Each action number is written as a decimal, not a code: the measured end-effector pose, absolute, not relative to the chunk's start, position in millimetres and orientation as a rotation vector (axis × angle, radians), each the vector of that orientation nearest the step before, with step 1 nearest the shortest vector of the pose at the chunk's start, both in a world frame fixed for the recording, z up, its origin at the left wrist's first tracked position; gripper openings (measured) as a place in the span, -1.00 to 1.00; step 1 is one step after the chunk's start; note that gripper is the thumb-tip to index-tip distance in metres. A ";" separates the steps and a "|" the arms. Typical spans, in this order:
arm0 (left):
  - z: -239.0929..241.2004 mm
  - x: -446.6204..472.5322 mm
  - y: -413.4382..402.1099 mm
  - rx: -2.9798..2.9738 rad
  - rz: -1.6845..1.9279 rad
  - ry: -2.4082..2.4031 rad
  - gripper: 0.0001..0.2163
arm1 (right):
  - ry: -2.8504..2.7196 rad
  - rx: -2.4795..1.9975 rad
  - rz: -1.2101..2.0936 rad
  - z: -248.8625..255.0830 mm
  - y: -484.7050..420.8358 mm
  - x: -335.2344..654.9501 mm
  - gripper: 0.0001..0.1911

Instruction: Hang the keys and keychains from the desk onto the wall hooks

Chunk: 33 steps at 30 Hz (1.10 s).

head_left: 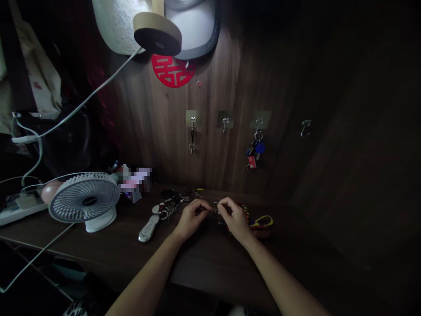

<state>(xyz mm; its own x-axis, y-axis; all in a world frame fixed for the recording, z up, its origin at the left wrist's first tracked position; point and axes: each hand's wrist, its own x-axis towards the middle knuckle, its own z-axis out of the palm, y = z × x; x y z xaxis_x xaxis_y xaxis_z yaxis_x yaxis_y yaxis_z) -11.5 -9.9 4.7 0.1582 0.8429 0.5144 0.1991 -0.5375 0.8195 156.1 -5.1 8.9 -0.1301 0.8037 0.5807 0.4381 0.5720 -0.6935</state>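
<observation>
Both hands meet above the dark wooden shelf (204, 263). A small metal key ring (215, 204) shows between the fingertips. My left hand (194, 217) is closed in a pinch on a small key-like piece at the ring's left side, mostly hidden by the fingers. My right hand (235, 217) pinches the ring from the other side. Left of my left hand lie a bunch of keys (171, 206) and a white remote-like fob (149, 227). A yellow looped strap (263, 220) and a brown item (261, 232) lie beside my right hand, partly covered by it.
Metal hooks line the back wall; one bears a small key ring (192, 147), another a key bunch with a blue tag (260, 147). A white fan (87, 199) and a power strip (24, 208) stand at left. A round lamp (158, 33) and caps hang above.
</observation>
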 end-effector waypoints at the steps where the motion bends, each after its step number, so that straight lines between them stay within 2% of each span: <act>1: 4.3 -11.1 -10.1 1.854 1.378 1.002 -0.93 | -1.755 -1.022 0.448 9.0 -5.2 156.2 -0.82; 18: 6.5 -11.1 -11.0 1.733 1.380 0.968 -0.83 | -1.680 -0.918 0.774 10.0 -9.3 148.8 -0.78; 33: 18.1 -17.6 -0.1 1.733 1.644 1.148 -0.84 | -1.782 -1.036 0.538 4.2 -1.5 154.5 -0.79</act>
<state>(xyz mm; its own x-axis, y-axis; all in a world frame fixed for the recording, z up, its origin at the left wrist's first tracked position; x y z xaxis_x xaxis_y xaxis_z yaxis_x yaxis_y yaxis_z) -17.6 -0.1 18.1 -0.0771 0.8256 0.5590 0.2402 -0.5288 0.8141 154.5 -1.5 4.2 -0.1685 0.8368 0.5209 0.4089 0.5402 -0.7355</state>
